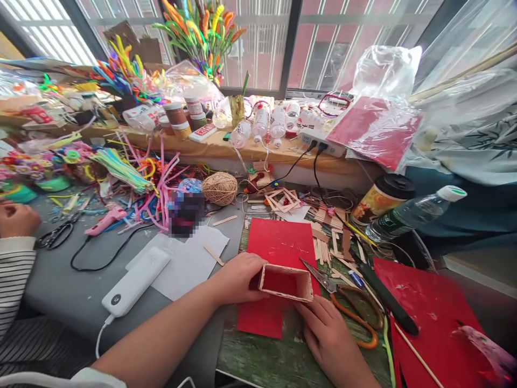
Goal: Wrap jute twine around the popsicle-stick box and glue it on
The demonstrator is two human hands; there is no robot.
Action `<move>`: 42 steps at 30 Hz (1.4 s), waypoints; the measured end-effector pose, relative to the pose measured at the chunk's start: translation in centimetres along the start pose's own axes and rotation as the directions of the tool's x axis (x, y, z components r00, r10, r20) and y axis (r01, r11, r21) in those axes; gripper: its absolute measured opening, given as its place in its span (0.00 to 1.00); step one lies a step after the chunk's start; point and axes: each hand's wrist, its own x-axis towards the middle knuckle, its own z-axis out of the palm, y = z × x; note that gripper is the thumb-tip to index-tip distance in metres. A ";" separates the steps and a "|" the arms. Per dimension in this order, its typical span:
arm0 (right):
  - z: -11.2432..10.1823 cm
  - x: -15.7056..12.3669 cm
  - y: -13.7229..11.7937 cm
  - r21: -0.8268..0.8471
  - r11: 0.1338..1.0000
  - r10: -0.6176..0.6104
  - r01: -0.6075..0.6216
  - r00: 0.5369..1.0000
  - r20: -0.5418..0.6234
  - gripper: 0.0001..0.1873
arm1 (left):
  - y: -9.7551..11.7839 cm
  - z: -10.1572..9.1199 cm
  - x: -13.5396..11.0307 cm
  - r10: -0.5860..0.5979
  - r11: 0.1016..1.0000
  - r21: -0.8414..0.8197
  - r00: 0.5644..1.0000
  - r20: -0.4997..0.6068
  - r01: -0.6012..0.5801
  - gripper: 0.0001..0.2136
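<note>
Around your work, the mat (258, 358) is crowded on your right. Orange-handled scissors (332, 288) lie just beside your right hand (328, 330), blades pointing away from you and toward the left, so they are the nearest thing in the way. Beyond them are a small blue-and-white block (356, 278), a long black-handled tool (390, 302) and a heap of flat wooden sticks (322, 249). A second red sheet (434, 307) spreads farther right, with a tumbler (377, 202) and a tilted clear bottle (412, 214) behind it. On your left lie a white power bank (136, 281), white paper (197, 258) and a pink glue gun (108, 221); a co-worker's hand (18, 218) rests at the far left edge.

The small open-topped wooden box (304, 284) is right in front of you, over the near part of a red sheet (278, 242); you cannot tell whether it touches that sheet. Your left hand (239, 278) holds its left end, thumb on the near side and fingers around the far side. Your right fingers sit close together against its near right corner, though whether they pinch it you cannot tell.
</note>
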 end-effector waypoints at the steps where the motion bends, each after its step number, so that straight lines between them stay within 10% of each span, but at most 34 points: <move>1: -0.1 0.0 0.0 0.016 1.000 -0.019 0.019 1.000 -0.008 0.25 | 0.0 0.1 0.0 -0.002 1.000 0.001 1.000 -0.001 0.002 0.20; 5: -0.7 -0.4 0.1 0.009 0.999 -0.034 0.036 0.989 -0.144 0.20 | -0.2 0.5 -0.5 -0.061 0.998 0.021 0.996 -0.061 0.062 0.39; 10: -0.9 -2.0 1.3 -0.172 0.940 0.224 -0.295 0.913 -0.341 0.15 | -0.1 0.3 -1.1 -0.067 0.997 0.021 0.996 -0.064 0.069 0.44; 16: -2.3 -3.2 4.2 -0.165 0.899 0.372 -0.407 0.906 -0.203 0.22 | 0.4 -0.6 -0.9 -0.021 1.000 0.013 1.000 -0.006 0.021 0.20; 26: -4.5 -3.0 10.3 -0.066 0.865 0.501 -0.498 0.847 0.176 0.14 | 0.3 -1.1 -1.3 -0.014 0.999 -0.031 1.000 0.022 0.015 0.20; 36: -3.3 -1.3 4.9 -0.080 0.924 0.366 -0.375 0.925 -0.100 0.11 | -0.3 -1.5 -1.3 -0.030 0.999 -0.027 0.999 0.038 0.031 0.21; 42: -3.0 -3.7 1.6 -0.069 0.884 0.449 -0.463 0.880 -0.159 0.10 | 0.5 -1.6 -0.7 -0.001 0.997 -0.082 1.000 0.028 0.003 0.19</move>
